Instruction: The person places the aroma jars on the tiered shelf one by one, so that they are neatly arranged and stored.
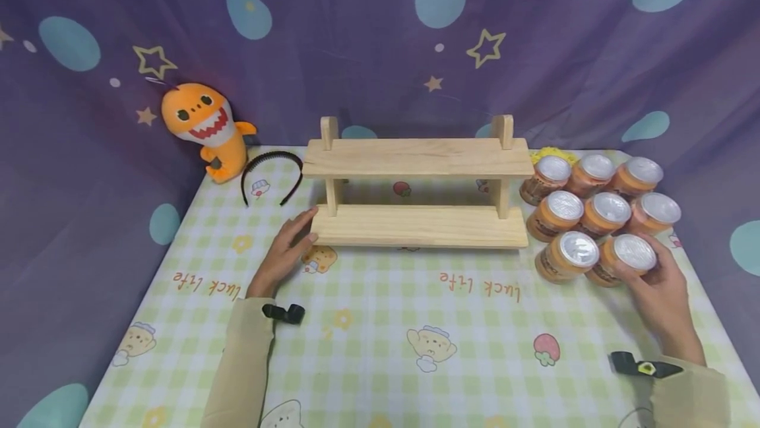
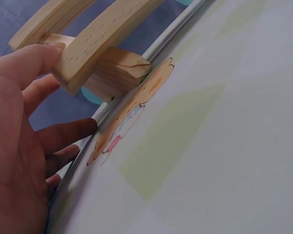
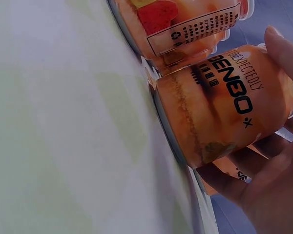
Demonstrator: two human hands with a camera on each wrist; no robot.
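Observation:
A two-tier wooden shelf [image 1: 415, 225] stands at the middle back of the table. My left hand [image 1: 286, 253] touches the left end of its lower board, thumb and forefinger against the wood; in the left wrist view the hand's other fingers [image 2: 68, 136] are spread near the cloth. At the right, my right hand [image 1: 662, 283] grips the front right can [image 1: 608, 273] of a cluster, thumb on the near side and fingers round the far side. The can [image 3: 224, 102] is orange with "BENBO" lettering and a silver lid. It stands upright beside another can [image 1: 558, 266].
Several more orange cans [image 1: 605, 220] stand in rows behind, right of the shelf. Something yellow [image 1: 552, 153] shows behind them. Left of the shelf lie a black headband [image 1: 261, 159] and an orange shark plush [image 1: 204, 124]. A checked cloth [image 1: 368, 362] covers the table; purple curtains surround it.

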